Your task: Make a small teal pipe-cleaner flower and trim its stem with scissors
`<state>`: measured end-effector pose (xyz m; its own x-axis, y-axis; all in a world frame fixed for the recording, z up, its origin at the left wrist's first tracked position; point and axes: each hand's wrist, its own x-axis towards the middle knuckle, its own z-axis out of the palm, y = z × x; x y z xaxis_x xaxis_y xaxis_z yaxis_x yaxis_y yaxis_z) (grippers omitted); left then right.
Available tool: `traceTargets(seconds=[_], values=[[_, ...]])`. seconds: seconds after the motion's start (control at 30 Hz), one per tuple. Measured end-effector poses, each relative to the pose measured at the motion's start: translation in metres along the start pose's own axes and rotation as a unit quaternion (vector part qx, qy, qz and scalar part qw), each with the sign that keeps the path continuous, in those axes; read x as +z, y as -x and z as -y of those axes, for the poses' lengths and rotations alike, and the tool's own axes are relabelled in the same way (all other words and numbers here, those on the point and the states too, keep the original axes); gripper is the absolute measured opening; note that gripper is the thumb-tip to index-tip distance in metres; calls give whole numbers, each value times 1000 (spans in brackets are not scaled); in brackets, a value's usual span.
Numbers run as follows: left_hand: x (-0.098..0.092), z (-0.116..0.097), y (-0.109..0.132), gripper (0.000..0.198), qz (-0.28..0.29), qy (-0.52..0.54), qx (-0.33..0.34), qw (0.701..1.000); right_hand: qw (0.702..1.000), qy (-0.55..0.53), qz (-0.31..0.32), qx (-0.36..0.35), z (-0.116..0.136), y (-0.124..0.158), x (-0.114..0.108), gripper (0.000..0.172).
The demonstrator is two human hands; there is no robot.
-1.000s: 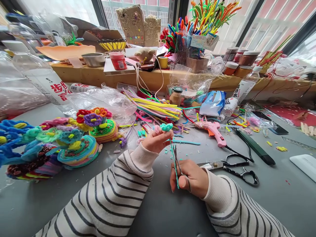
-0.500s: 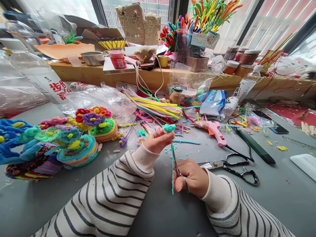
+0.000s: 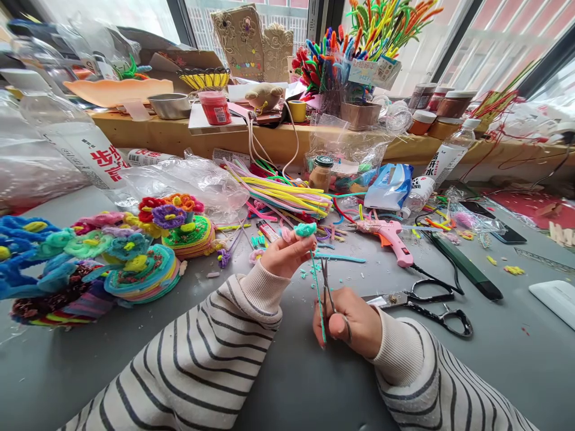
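Observation:
My left hand (image 3: 284, 254) pinches a small teal pipe-cleaner flower (image 3: 305, 229) at its top, and the flower's thin teal stem (image 3: 318, 294) hangs down toward me. My right hand (image 3: 349, 322) is closed round a small pair of scissors (image 3: 327, 286), whose blades point up alongside the stem, just to its right. Both hands hover over the grey table (image 3: 287, 383), and teal trimmings (image 3: 309, 273) lie beneath them.
Finished pipe-cleaner flowers (image 3: 135, 257) are piled at the left. A bundle of loose pipe cleaners (image 3: 287, 194), a pink glue gun (image 3: 389, 234) and large black scissors (image 3: 431, 302) lie behind and to the right. A cluttered wooden shelf (image 3: 278, 140) runs along the window.
The scissor blades have opened slightly and shifted a little to the right of the stem. The flower and my left hand have stayed almost in place.

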<state>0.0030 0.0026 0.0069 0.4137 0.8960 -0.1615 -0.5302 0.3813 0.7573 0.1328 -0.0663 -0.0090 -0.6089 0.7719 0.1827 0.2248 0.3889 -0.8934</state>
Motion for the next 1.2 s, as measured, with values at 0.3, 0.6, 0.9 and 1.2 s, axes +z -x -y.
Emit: traceTargets(seconds=[0.3, 0.6, 0.9, 1.2], values=[[0, 4, -2, 23, 26, -46, -8, 999, 1000, 22, 10, 8, -4, 0, 3, 70], [0, 1, -1, 21, 9, -25, 1, 1000, 998, 29, -41, -23, -5, -1, 5, 58], [1, -6, -2, 17, -21, -52, 149, 987, 985, 79, -142, 55, -1, 1, -6, 52], [8, -17, 8, 9, -225, -213, 385, 869, 953, 103, -250, 135, -8, 2, -16, 55]])
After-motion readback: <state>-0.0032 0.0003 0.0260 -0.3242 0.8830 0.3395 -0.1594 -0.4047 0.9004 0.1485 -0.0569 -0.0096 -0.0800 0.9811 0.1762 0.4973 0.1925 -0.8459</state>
